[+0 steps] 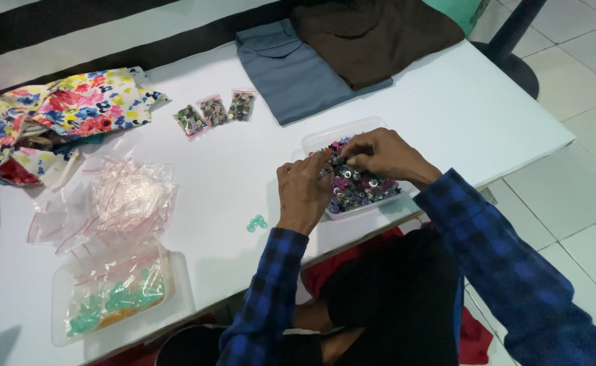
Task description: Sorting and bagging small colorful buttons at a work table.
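Clear plastic defines the shallow rectangular tray (318, 140) at the near edge of the white table (474, 108), filled with small round beads or buttons in purple, pink and dark tones (362, 190). Both hands work inside it, which suggests a sorting or picking step. The left hand (303, 191) rests at the tray's left side, fingers curled down into the pile; the right hand (379, 154) arches over the far part, fingertips pinched together, apparently on a single piece, though that is too small to confirm. A careful pinch-and-lift would seem to be what comes next. Three small filled zip bags (214, 112) lie well apart, a few loose green beads (256, 222) sit near the left wrist, and folded grey and brown cloths (325, 54) lie beyond.
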